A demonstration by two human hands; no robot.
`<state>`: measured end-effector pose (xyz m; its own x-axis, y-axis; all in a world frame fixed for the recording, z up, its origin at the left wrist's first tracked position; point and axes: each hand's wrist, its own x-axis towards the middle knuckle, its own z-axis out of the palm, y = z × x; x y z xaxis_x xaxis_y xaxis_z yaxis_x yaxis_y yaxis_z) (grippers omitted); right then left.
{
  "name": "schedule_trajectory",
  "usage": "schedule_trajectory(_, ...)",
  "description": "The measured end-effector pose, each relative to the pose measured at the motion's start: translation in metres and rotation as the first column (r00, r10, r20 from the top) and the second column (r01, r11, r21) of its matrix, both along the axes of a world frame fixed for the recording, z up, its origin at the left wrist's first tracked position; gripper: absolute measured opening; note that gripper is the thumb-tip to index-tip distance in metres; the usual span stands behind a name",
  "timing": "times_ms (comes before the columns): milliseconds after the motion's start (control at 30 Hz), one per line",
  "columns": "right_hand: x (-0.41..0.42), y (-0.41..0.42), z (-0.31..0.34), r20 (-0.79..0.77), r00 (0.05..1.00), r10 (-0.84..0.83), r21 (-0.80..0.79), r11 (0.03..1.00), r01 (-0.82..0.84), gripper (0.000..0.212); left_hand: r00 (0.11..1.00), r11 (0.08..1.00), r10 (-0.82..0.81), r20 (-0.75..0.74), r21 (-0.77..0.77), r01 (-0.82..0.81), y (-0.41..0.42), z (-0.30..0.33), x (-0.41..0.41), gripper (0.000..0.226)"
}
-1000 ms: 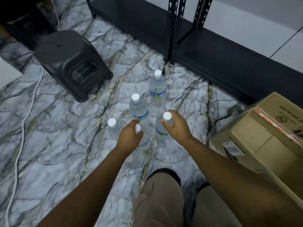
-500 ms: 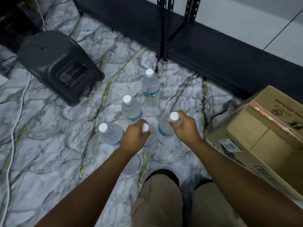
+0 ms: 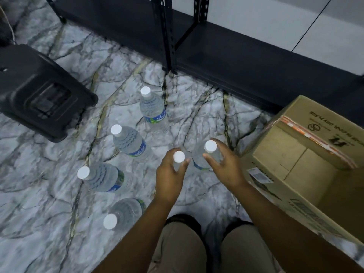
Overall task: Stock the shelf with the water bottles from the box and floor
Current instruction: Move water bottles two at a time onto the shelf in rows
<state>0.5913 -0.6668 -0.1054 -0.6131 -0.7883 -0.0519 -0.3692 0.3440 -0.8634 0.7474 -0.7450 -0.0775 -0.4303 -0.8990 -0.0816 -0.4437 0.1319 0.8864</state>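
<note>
Each hand's grip (image 3: pixel 171 174) (image 3: pixel 226 166) holds one bottle (image 3: pixel 178 157) (image 3: pixel 202 160); four bottles (image 3: pixel 152 109) (image 3: pixel 130 143) (image 3: pixel 102 178) (image 3: pixel 124 213) stand free

Both forearms (image 3: pixel 271 219) are bare right up to the near edge of the view, with no sleeve, watch, band or ring showing on either one. The left hand (image 3: pixel 170 177) and right hand (image 3: pixel 226 166) are ungloved. Below them, the two thighs are covered in plain khaki-tan trousers (image 3: pixel 177 249), the cloth smooth and unpatterned, with a dark gap between the legs. Shoes or feet cannot be made out.
</note>
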Motion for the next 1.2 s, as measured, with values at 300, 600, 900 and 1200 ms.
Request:
schedule_trajectory(300,0.007,-0.003,-0.046,-0.135,0.989,0.061,-0.128,0.989,-0.079,0.088,0.996,0.994,0.069,-0.050,0.093,-0.064,0.013,-0.065,0.007,0.088)
schedule_trajectory(600,-0.018,-0.034,-0.054,-0.101,0.992,0.072,-0.130,0.988,-0.085,0.084,0.995,0.997,0.042,-0.094,0.076,-0.035,-0.019,-0.071,-0.011,0.083)
schedule_trajectory(900,-0.051,-0.068,-0.039,-0.023,0.998,0.062,-0.067,0.996,-0.063,0.094,0.993,0.999,0.015,-0.114,0.041,-0.010,-0.079,-0.071,-0.045,0.075)
schedule_trajectory(1200,-0.056,-0.075,-0.051,-0.101,0.986,0.134,-0.063,0.988,-0.141,0.101,0.985,0.998,0.007,-0.174,0.063,0.004,-0.084,-0.076,-0.050,0.080)
